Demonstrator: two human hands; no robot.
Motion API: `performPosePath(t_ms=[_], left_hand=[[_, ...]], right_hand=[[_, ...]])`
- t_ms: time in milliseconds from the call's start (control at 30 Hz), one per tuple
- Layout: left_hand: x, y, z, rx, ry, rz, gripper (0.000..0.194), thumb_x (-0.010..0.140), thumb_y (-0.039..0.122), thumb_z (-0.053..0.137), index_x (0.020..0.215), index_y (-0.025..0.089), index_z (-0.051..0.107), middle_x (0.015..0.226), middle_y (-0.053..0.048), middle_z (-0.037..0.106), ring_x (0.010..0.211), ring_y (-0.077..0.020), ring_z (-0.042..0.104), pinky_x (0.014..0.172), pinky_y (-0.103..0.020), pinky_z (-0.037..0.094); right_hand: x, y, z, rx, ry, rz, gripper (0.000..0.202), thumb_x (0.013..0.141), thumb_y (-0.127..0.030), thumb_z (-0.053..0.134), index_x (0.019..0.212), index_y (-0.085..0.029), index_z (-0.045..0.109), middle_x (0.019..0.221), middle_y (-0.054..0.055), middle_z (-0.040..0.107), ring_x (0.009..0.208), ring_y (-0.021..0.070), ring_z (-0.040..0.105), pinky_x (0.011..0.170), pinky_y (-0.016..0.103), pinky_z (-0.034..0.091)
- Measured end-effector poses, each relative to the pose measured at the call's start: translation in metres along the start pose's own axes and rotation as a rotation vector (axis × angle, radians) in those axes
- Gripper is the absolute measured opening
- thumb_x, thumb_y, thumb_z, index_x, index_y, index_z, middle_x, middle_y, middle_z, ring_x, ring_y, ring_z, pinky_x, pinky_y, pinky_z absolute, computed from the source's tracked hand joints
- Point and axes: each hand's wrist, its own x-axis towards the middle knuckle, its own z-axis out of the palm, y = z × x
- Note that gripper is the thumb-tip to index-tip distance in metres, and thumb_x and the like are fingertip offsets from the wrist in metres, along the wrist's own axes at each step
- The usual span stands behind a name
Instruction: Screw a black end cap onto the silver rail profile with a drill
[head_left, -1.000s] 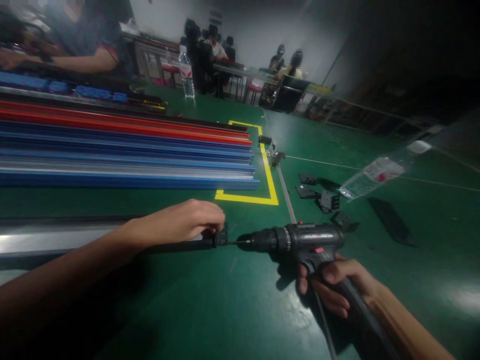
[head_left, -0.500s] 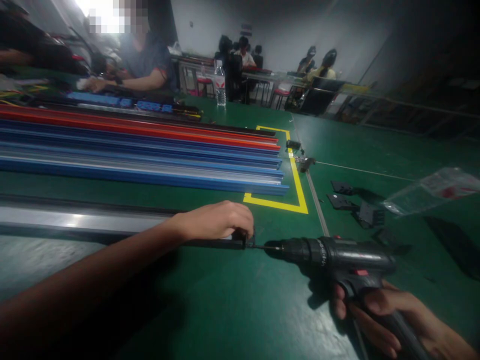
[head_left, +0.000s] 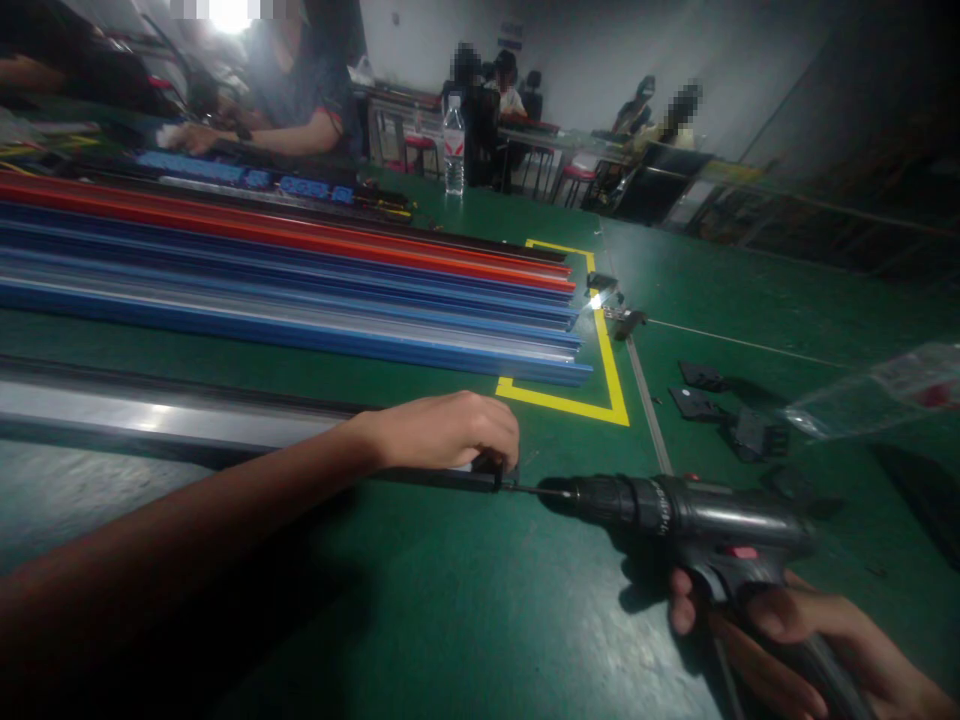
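The drill [head_left: 697,512] lies low over the green table [head_left: 465,620], gripped in your right hand [head_left: 780,640] with the fingers wrapped round the handle and one near the trigger; its thin bit [head_left: 536,490] runs level into a small black end piece [head_left: 495,466] on the tip of the long metal rail [head_left: 172,425]. Your left hand [head_left: 446,432] presses down on that rail end, fingers curled over it and touching the end piece, so the rail is pinned to the table right beside the bit. By the look of it you are in the middle of driving a screw into the rail's end; whether the screw is fully home cannot be told, as your fingers cover the spot. The next move seems to call for keeping the drill in line with the rail, a steady push along its length, and your left fingertips kept clear of the bit.

Beyond your left hand lies a stack of long red, blue and silver rails [head_left: 300,290], their ends reaching into a corner marked with yellow tape [head_left: 600,400]. To the right of the tape a few small black parts [head_left: 720,400] are scattered, and a clear plastic bag [head_left: 877,395] lies near the edge of view. A water bottle [head_left: 454,145] stands at the far side. Across the table a person's arm [head_left: 255,135] rests by some blue parts [head_left: 247,178], and more people sit at tables further back in a dim room
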Motion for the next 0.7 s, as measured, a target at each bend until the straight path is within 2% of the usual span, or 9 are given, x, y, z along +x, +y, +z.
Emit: performPosePath(t_ms=[133,267,367,467,533,600,667,700], left_hand=[[-0.001,0.000,0.000,-0.045,0.016,-0.008,0.026,0.094,0.005,0.051,0.095,0.019,0.073,0.099,-0.005,0.073,0.101,-0.0169,0.065,0.094,-0.031,0.049],[-0.001,-0.001,0.000,-0.124,0.042,0.007,0.025,0.095,0.010,0.054,0.109,0.020,0.073,0.113,-0.007,0.073,0.113,-0.0182,0.064,0.102,-0.034,0.049],[-0.002,-0.003,-0.002,-0.113,0.044,0.005,0.033,0.093,0.007,0.056,0.118,0.023,0.070,0.125,-0.006,0.070,0.129,-0.0194,0.055,0.113,-0.041,0.042],[-0.004,0.003,-0.012,-0.063,0.019,-0.010,0.050,0.088,-0.001,0.053,0.128,0.027,0.065,0.141,-0.002,0.059,0.141,-0.0197,0.043,0.121,-0.048,0.030],[-0.005,0.018,-0.021,-0.009,0.058,-0.035,0.055,0.087,-0.003,0.051,0.132,0.027,0.061,0.146,-0.002,0.054,0.143,-0.0207,0.040,0.122,-0.050,0.028],[-0.006,0.043,-0.025,0.041,0.174,-0.058,0.049,0.090,0.002,0.050,0.132,0.025,0.060,0.141,-0.004,0.059,0.138,-0.0216,0.044,0.118,-0.048,0.033],[-0.007,0.077,-0.019,-0.006,0.307,-0.066,0.043,0.095,0.007,0.047,0.133,0.022,0.057,0.127,-0.006,0.066,0.122,-0.0185,0.057,0.108,-0.040,0.045],[-0.010,0.094,-0.011,-0.069,0.337,-0.045,0.042,0.096,0.010,0.047,0.136,0.023,0.054,0.120,-0.006,0.069,0.113,-0.0167,0.062,0.102,-0.035,0.049]], right_hand=[[-0.001,0.001,-0.003,0.005,-0.048,-0.013,0.033,0.082,-0.023,0.062,0.112,-0.012,0.072,0.110,0.018,0.072,0.039,0.0009,0.049,0.043,0.014,0.049],[0.002,0.001,-0.003,0.005,-0.059,-0.030,0.032,0.081,-0.024,0.064,0.110,-0.013,0.073,0.108,0.019,0.072,0.037,0.0002,0.047,0.042,0.014,0.049],[0.003,0.001,-0.003,0.008,-0.077,-0.039,0.032,0.081,-0.023,0.063,0.110,-0.014,0.073,0.108,0.019,0.073,0.037,0.0002,0.047,0.043,0.015,0.050],[0.003,0.002,-0.004,0.009,-0.072,-0.046,0.032,0.080,-0.023,0.064,0.110,-0.013,0.073,0.107,0.019,0.073,0.037,0.0008,0.048,0.042,0.015,0.050],[0.003,0.003,-0.006,0.006,-0.049,-0.044,0.033,0.078,-0.024,0.066,0.107,-0.012,0.074,0.105,0.019,0.074,0.037,0.0011,0.048,0.041,0.015,0.049],[0.003,0.004,-0.008,-0.001,-0.006,-0.037,0.032,0.076,-0.026,0.068,0.103,-0.012,0.074,0.100,0.018,0.074,0.036,0.0017,0.048,0.040,0.015,0.048],[0.004,0.005,-0.010,-0.001,0.030,-0.029,0.032,0.074,-0.028,0.070,0.101,-0.012,0.074,0.098,0.018,0.074,0.035,0.0025,0.049,0.039,0.016,0.048],[0.004,0.005,-0.009,-0.001,0.037,-0.024,0.032,0.074,-0.028,0.070,0.101,-0.012,0.074,0.098,0.018,0.074,0.035,0.0028,0.049,0.039,0.016,0.048]])
